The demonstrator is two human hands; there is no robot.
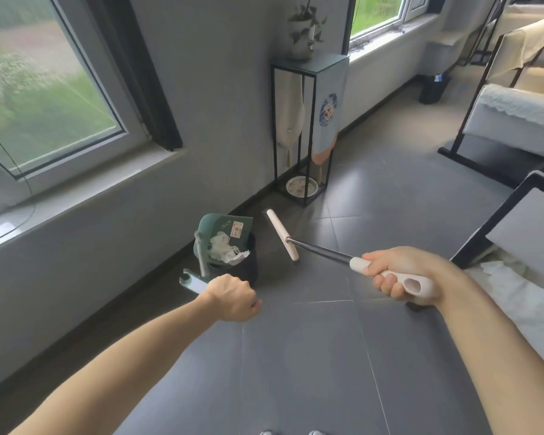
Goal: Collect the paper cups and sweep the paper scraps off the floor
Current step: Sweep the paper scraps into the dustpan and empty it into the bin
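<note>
The left hand (233,296) is curled in a fist around the handle of a green dustpan (222,235), which is tipped up on edge over a black waste bin (242,271) standing on the grey tiled floor (296,356) near the base of the wall. White crumpled paper scraps (225,252) lie heaped at the mouth of the bin, pressed against the inside of the raised pan, whose back carries a small label. The right hand (402,274) grips the pale plastic grip of a broom (283,233), fingers wrapped underneath and thumb along the top; the dark metal shaft runs forward and to the left from the hand to a narrow cream head, which is held just beside the bin, on its right, and seems to sit a little above the tiles, though contact with the floor is hard to judge. Behind the bin, a slim black metal stand (307,130) stands against the wall with a potted plant (303,32) on top, cloths hung over its frame and a plate (300,186) at its foot. Cushioned seats with dark frames (512,114) fill the right side, and a second dark bin (434,87) sits far off under the window. No paper cups can be made out anywhere in this view.
</note>
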